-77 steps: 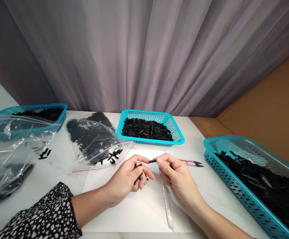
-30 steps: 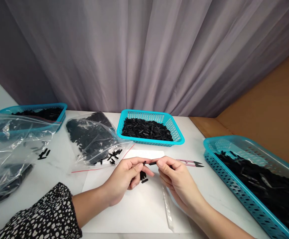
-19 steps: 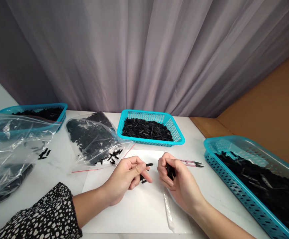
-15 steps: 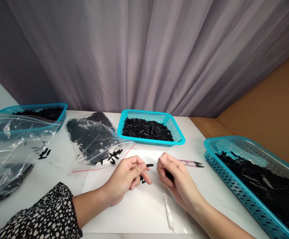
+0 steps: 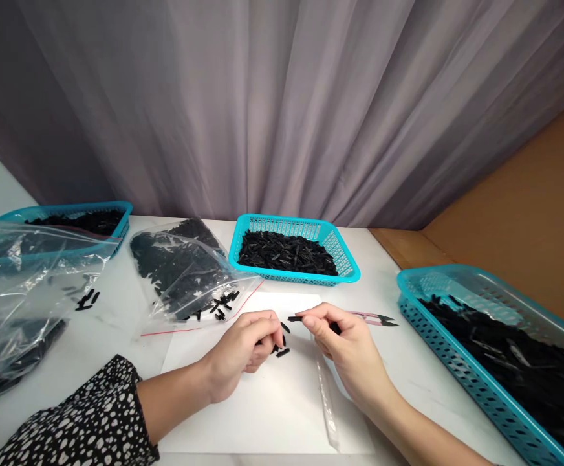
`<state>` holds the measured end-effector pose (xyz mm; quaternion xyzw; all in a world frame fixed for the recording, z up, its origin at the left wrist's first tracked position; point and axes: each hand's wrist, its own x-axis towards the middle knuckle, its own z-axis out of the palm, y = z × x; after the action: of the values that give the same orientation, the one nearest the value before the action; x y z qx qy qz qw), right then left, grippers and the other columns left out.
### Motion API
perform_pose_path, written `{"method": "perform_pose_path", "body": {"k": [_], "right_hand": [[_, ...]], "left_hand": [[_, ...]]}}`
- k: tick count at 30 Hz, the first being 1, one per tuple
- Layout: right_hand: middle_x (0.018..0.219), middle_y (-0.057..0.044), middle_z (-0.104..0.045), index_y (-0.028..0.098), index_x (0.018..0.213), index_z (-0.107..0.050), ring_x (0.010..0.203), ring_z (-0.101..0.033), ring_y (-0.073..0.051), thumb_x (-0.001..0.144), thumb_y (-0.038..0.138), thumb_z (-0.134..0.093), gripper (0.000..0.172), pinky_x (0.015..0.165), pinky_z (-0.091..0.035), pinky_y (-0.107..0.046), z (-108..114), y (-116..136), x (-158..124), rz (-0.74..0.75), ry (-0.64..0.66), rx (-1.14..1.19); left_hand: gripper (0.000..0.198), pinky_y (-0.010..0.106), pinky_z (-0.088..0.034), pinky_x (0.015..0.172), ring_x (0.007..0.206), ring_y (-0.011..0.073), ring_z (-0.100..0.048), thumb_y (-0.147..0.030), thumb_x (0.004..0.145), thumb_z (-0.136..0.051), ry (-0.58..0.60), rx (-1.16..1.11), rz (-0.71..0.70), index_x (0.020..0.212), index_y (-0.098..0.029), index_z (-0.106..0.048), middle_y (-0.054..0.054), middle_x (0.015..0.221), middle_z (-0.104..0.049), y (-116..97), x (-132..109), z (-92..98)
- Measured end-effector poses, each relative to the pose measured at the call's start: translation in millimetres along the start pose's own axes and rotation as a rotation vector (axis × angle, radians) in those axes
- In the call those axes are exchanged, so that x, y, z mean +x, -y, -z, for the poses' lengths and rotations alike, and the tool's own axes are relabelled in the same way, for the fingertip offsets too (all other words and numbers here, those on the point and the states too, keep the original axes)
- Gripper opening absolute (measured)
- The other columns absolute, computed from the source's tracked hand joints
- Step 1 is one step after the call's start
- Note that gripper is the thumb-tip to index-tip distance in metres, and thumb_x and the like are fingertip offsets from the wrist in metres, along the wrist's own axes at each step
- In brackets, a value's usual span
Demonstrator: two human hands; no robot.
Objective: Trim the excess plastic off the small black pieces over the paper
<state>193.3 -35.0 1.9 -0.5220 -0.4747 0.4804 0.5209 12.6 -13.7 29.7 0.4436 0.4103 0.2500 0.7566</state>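
Note:
My right hand [image 5: 343,330] pinches a short black strip [image 5: 295,318] between thumb and index finger, its free end pointing left. More dark material [image 5: 335,328] shows in the curl of that hand's fingers. Just left of it, my left hand [image 5: 250,343] is closed, fingers curled down, and whatever it holds is hidden. Small black pieces [image 5: 282,353] show beside the left fingertips, over a white sheet [image 5: 243,414]. Pink-handled thread snips [image 5: 374,318] lie behind the right hand, blades to the right.
A blue basket [image 5: 354,275] of black strips stands behind my hands. Another basket [image 5: 422,304] is at right, and a third [image 5: 125,223] at far left. Clear zip bags [image 5: 185,259] with black pieces lie at left, loose pieces [image 5: 86,299] between them. A grey curtain [image 5: 262,110] hangs behind.
The left hand's pinch on a black strip has ended and its fingers have curled in. My right hand has turned and now holds a strip out. More loose pieces show between the hands.

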Motion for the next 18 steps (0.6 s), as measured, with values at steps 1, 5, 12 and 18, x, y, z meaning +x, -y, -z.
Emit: {"method": "perform_pose_path", "body": {"k": [1,5,12,18], "right_hand": [[0.048,0.008,-0.03,0.017,0.071,-0.07,0.046,-0.02,-0.008,0.074,0.053,-0.074,0.036,0.044,-0.017,-0.026,-0.2,-1.1,0.3,-0.016,0.006,0.025],[0.048,0.009,-0.026,0.016,0.069,-0.066,0.045,-0.016,-0.007,0.071,0.057,-0.075,0.042,0.043,-0.012,-0.025,-2.7,0.3,-0.3,-0.08,0.022,0.115],[0.048,0.011,-0.025,0.016,0.067,-0.06,0.044,-0.013,-0.004,0.069,0.056,-0.079,0.044,0.042,-0.009,-0.023,-5.5,5.5,-2.6,-0.16,0.035,0.254],[0.047,0.009,-0.037,0.02,0.067,-0.05,0.04,-0.016,-0.005,0.079,0.046,-0.069,0.035,0.04,-0.01,-0.022,-6.6,9.1,-2.3,-0.184,0.044,0.434]], "left_hand": [[0.014,0.023,-0.006,0.042,0.043,0.0053,-0.012,-0.027,0.079,-0.051,0.016,-0.036,0.034,0.068,-0.017,-0.052,-0.01,0.047,-0.026,-1.2,-0.4,0.3],[0.013,0.021,-0.006,0.043,0.05,0.0051,-0.031,-0.015,0.063,-0.056,0.074,-0.228,0.135,0.077,-0.016,-0.055,-0.004,0.063,-0.04,-2.6,0.5,0.2],[0.027,0.022,-0.005,0.044,0.05,0.003,-0.036,-0.023,0.073,-0.071,0.12,-0.222,0.114,0.093,-0.015,-0.056,0.007,0.087,-0.062,2.8,4.4,0.4],[0.033,0.021,-0.012,0.043,0.049,0.0045,-0.039,-0.037,0.08,-0.068,0.117,-0.081,0.014,0.101,-0.016,-0.053,0.005,0.081,-0.065,6.5,4.7,0.3]]}}
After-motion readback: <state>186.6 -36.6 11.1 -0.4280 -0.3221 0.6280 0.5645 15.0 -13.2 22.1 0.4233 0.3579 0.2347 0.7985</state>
